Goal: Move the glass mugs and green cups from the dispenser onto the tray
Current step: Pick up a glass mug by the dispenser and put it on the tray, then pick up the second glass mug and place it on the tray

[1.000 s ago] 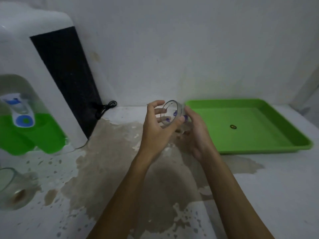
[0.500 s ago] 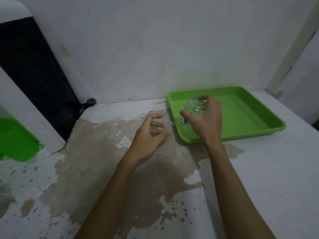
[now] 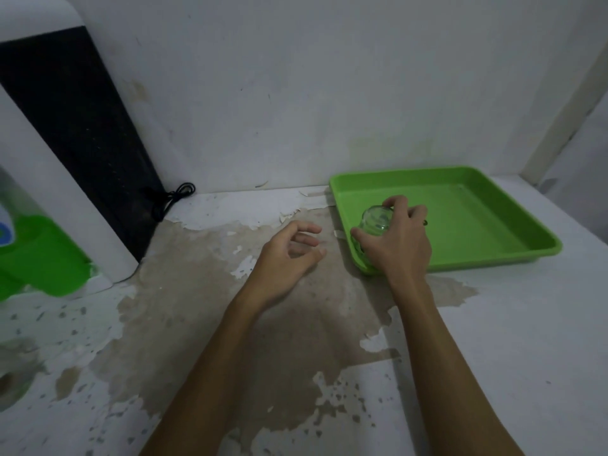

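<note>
My right hand (image 3: 399, 245) grips a clear glass mug (image 3: 376, 220) turned upside down, its base facing up, at the near left corner of the green tray (image 3: 477, 238). The mug's lower part is hidden behind my fingers, so I cannot tell whether it touches the tray floor. My left hand (image 3: 289, 255) hovers empty over the counter just left of the tray, fingers loosely curled and apart. The white water dispenser (image 3: 62, 192), with its green drip area (image 3: 42, 258), stands at the far left.
A black cord (image 3: 171, 199) lies by the wall behind the dispenser. The counter (image 3: 230, 340) has worn, peeling paint. A glass object (image 3: 10, 383) is partly cut off at the left edge. A wall corner rises to the right of the tray.
My right hand took the mug from both hands, carried it right and lowered it into the tray's near left corner. My left hand let go and stayed over the counter.
</note>
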